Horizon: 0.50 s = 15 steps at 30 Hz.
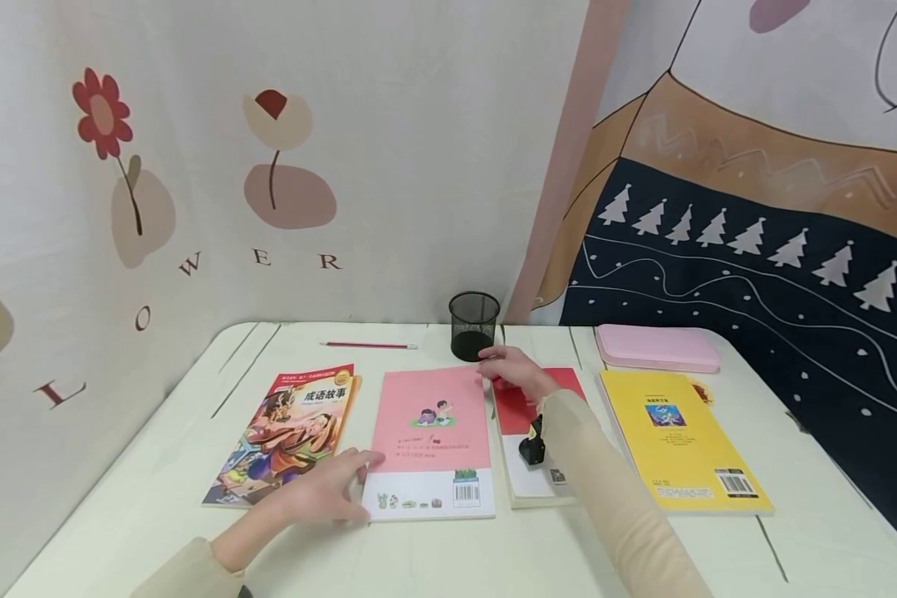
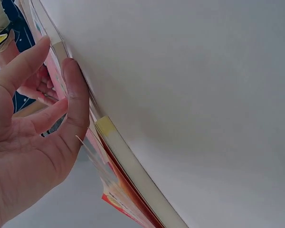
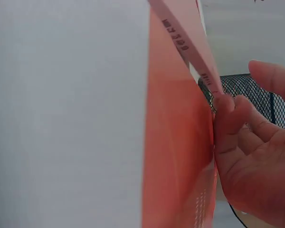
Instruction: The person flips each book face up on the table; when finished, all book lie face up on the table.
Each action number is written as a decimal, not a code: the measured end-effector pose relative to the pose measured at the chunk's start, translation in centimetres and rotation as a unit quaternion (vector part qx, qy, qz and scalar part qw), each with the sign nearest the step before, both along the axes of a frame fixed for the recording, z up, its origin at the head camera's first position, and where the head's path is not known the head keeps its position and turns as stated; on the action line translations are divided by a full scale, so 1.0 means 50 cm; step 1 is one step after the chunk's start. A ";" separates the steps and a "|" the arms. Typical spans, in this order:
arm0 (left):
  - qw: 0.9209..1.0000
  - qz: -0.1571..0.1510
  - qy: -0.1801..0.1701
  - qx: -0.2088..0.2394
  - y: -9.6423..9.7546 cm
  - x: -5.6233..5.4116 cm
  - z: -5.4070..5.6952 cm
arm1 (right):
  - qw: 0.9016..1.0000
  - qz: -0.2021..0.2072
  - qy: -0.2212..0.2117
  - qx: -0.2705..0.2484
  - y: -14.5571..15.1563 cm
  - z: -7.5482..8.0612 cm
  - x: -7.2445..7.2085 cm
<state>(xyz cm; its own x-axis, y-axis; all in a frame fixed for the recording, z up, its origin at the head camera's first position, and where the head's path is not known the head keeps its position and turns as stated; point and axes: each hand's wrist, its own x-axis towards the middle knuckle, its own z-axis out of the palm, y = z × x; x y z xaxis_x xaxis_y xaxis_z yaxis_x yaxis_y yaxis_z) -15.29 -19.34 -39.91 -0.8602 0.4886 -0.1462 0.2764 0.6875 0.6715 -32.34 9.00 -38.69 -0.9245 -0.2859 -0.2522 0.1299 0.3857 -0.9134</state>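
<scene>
A pink and white book (image 1: 429, 440) lies flat at the middle of the table, between both hands. At its lower left edge is my left hand (image 1: 325, 492), its fingers lightly bent and touching the book's side. My right hand (image 1: 519, 371) reaches to the upper right corner, fingertips against the pink spine (image 3: 187, 42) and thumb held apart. Under the right hand and forearm lies a red and white book (image 1: 514, 415), partly hidden by the sleeve. To the left, a colourful storybook (image 1: 302, 428) lies slanted on top of another book, close beside the left hand.
A black mesh pen holder (image 1: 474, 322) stands just beyond the right fingertips. Behind the books lies a red pencil (image 1: 369, 345). At the right are a yellow book (image 1: 680, 448) and a pink pencil case (image 1: 658, 347). Printed curtains hang along the table's back.
</scene>
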 end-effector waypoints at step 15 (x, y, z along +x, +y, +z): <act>1.000 -0.005 0.001 -0.003 0.001 0.005 0.006 | 0.983 0.006 -0.037 -0.179 0.010 -0.011 -0.006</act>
<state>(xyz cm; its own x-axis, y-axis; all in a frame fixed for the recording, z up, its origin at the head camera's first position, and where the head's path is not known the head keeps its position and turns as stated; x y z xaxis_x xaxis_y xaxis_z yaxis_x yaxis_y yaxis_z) -15.06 -19.29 -39.63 -0.8553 0.4966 -0.1479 0.2842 0.6882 0.6676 -32.64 9.50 -39.25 -0.9035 -0.3791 -0.2001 0.1986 0.0434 -0.9791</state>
